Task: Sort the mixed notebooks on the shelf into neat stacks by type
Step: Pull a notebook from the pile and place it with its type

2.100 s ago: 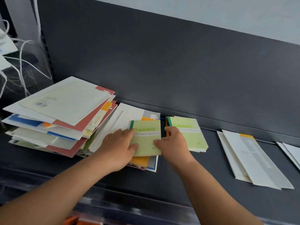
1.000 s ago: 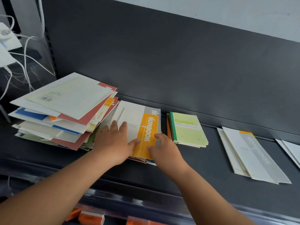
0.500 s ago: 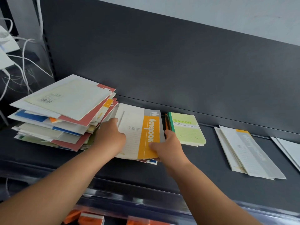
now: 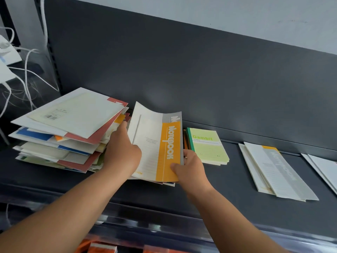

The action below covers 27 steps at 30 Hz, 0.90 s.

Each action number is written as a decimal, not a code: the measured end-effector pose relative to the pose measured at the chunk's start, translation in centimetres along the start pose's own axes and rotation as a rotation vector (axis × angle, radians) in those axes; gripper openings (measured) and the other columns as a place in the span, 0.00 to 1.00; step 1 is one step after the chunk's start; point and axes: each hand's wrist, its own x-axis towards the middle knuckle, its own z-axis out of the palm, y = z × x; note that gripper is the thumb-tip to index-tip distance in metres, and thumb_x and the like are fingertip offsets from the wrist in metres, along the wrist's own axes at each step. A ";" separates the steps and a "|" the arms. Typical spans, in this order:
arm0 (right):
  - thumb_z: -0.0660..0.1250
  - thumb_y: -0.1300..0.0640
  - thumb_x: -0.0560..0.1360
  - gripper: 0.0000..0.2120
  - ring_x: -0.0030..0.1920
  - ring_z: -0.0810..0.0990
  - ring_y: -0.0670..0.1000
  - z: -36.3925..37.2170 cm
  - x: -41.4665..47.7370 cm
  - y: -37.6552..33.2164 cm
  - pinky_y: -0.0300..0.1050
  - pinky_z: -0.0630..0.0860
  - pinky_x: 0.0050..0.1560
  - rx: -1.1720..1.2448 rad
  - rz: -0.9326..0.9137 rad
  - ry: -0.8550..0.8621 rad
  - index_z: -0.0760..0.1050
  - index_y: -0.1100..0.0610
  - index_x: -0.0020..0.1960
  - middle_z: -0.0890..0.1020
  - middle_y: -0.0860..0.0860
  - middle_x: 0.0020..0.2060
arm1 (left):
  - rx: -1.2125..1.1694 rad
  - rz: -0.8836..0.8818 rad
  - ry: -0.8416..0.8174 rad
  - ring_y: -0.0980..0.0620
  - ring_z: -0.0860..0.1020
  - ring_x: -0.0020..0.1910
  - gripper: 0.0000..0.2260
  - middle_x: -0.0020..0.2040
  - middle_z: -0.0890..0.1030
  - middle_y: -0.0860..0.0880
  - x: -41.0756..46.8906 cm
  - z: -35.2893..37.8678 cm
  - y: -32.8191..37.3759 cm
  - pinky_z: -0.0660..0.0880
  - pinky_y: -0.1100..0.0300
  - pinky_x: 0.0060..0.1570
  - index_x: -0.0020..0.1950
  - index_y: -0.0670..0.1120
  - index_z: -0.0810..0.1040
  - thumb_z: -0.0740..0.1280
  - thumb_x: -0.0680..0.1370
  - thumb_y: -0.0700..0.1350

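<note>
One orange notebook [image 4: 155, 143] (far end raised), long axis front-to-back, gripped by left hand [image 4: 122, 152], right hand [image 4: 191, 167].

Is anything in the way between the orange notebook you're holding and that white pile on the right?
Yes: the green Gambit stack lies flat on the shelf between the orange notebook and the white pile. It is low, so lifting the notebook over it should probably clear it.
</note>
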 end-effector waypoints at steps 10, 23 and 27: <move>0.64 0.63 0.79 0.13 0.52 0.82 0.48 -2.4 -0.2 -0.9 0.44 0.81 0.49 0.194 -0.056 0.088 0.69 0.49 0.60 0.81 0.47 0.52 | -0.353 -0.138 -0.273 0.48 0.80 0.50 0.15 0.51 0.81 0.55 0.3 -1.0 2.5 0.78 0.54 0.39 0.54 0.58 0.75 0.57 0.81 0.38; 0.68 0.56 0.77 0.13 0.48 0.84 0.50 -13.8 -0.8 1.2 0.52 0.83 0.47 0.047 -0.069 0.261 0.75 0.53 0.61 0.84 0.49 0.49 | -0.517 -0.012 -0.345 0.54 0.81 0.44 0.15 0.46 0.82 0.56 -3.7 6.1 9.6 0.77 0.57 0.35 0.48 0.59 0.76 0.58 0.82 0.39; 0.67 0.57 0.78 0.10 0.45 0.85 0.52 -19.8 -1.3 2.8 0.47 0.82 0.35 0.079 -0.032 0.314 0.76 0.53 0.59 0.85 0.50 0.47 | -0.496 -0.002 -0.368 0.49 0.81 0.50 0.19 0.49 0.83 0.54 -5.8 10.8 12.5 0.78 0.48 0.51 0.50 0.58 0.77 0.56 0.80 0.35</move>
